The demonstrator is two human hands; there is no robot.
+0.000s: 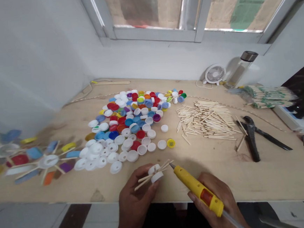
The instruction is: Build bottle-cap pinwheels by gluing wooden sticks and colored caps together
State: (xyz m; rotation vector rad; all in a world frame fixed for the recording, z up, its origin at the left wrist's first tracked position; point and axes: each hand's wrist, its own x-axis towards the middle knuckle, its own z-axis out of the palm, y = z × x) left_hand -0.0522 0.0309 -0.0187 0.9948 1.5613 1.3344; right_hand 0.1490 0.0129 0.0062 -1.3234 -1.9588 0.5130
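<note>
My left hand (135, 189) is closed round white bottle caps (157, 177) with several thin wooden sticks (144, 181) lying between them and poking out both sides. In my right hand (219, 196) is a yellow hot glue gun (193, 182), a clear glue stick coming out of its rear. Its metal nozzle points up and left, close to the stick ends beside the caps; whether it touches them I cannot tell. Just beyond my hands spreads a heap of coloured bottle caps (129, 129). Right of that heap lies a pile of short wooden sticks (207, 118).
Black-handled cutters (251, 137) rest at the right. Behind them are a bagged bundle of sticks (269, 96), a white power strip (290, 117), a small fan (215, 74) and a bottle (240, 70). Cap-and-stick wheels (48, 161) lie at the left. The table's front edge runs beneath my hands.
</note>
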